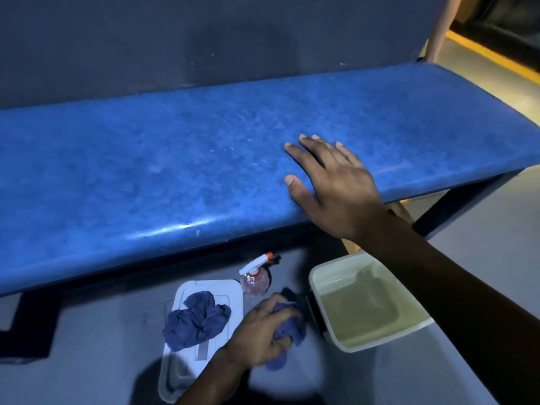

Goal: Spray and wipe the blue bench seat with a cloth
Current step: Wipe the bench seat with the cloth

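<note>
The blue bench seat (175, 159) runs across the view, dusty and mottled, with a dark backrest behind it. My right hand (333, 182) lies flat on the seat's front edge, fingers spread, holding nothing. Down on the floor, my left hand (260, 334) is closed around a bunched blue cloth (289, 331). A small spray bottle (255, 276) with a white trigger and orange nozzle tip stands on the floor just below the seat's edge, a little beyond my left hand.
A second crumpled blue cloth (195, 320) lies on a white lid (230, 290) on the floor. A white tub (318, 276) of murky water stands to the right of my left hand. The bench's dark leg (450, 206) stands at right. A yellow floor stripe (493, 58) runs far right.
</note>
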The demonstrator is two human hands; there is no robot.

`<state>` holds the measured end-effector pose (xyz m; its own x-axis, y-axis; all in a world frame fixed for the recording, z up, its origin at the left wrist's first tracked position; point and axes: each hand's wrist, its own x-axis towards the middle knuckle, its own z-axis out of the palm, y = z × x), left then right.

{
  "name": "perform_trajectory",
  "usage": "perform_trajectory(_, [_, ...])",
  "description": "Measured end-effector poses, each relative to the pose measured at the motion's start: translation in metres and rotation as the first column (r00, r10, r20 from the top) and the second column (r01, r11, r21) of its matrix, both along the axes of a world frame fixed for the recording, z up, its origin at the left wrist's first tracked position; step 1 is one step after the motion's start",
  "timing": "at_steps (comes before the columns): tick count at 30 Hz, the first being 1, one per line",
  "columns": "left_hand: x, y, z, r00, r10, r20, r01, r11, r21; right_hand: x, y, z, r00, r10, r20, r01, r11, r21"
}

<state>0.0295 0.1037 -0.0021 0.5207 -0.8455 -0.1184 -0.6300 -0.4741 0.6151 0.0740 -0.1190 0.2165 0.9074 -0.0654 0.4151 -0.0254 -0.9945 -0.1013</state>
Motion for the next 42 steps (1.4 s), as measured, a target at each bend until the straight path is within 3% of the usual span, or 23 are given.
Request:
perform_trajectory(5, [0.005,0.027,0.154,0.997,0.011,0.081,0.011,0.965,-0.263,-0.001,0.007,0.014,0.992,-0.007,-0.122,0.012,0.999,0.038])
perform_trajectory(10, [0.031,0.102,0.273,0.932,0.360,0.041,-0.282,0.792,-0.541,0.018,0.069,0.043,0.982,0.164,-0.089,-0.155,0.982,0.106])
perform_trajectory(13, [0.068,0.157,0.303,0.748,0.655,0.105,-0.505,0.665,-0.551,0.045,0.140,0.057,0.949,0.306,-0.076,-0.294,0.946,0.139])
perform_trajectory(17, [0.126,0.231,0.308,0.358,0.908,0.219,-0.827,0.417,-0.377,0.089,0.229,0.055,0.882,0.438,-0.175,-0.410,0.895,0.174])
perform_trajectory(21, [0.181,0.283,0.276,0.228,0.899,0.374,-0.942,0.301,-0.148,0.106,0.267,0.032,0.857,0.440,-0.267,-0.409,0.897,0.167])
perform_trajectory(24, [0.218,0.293,0.267,0.254,0.900,0.354,-0.940,0.316,-0.127,0.105,0.270,0.025,0.873,0.414,-0.256,-0.389,0.910,0.145])
perform_trajectory(28, [0.261,0.268,0.270,0.476,0.819,0.321,-0.815,0.548,-0.190,0.104,0.272,0.025,0.890,0.397,-0.225,-0.375,0.917,0.135])
perform_trajectory(31, [0.250,0.254,0.268,0.666,0.612,0.427,-0.624,0.771,-0.131,0.101,0.272,0.023,0.913,0.362,-0.188,-0.335,0.928,0.162])
perform_trajectory(33, [0.222,0.268,0.265,0.709,0.489,0.509,-0.520,0.849,-0.091,0.101,0.272,0.020,0.923,0.346,-0.167,-0.317,0.931,0.178])
perform_trajectory(35, [0.207,0.297,0.259,0.712,0.490,0.503,-0.521,0.849,-0.090,0.101,0.273,0.019,0.922,0.356,-0.154,-0.332,0.930,0.159])
perform_trajectory(38, [0.235,0.325,0.261,0.649,0.600,0.468,-0.632,0.768,-0.108,0.101,0.274,0.018,0.921,0.359,-0.152,-0.340,0.930,0.138])
perform_trajectory(42, [0.291,0.299,0.273,0.606,0.673,0.425,-0.710,0.698,-0.092,0.102,0.275,0.018,0.923,0.355,-0.151,-0.337,0.932,0.133])
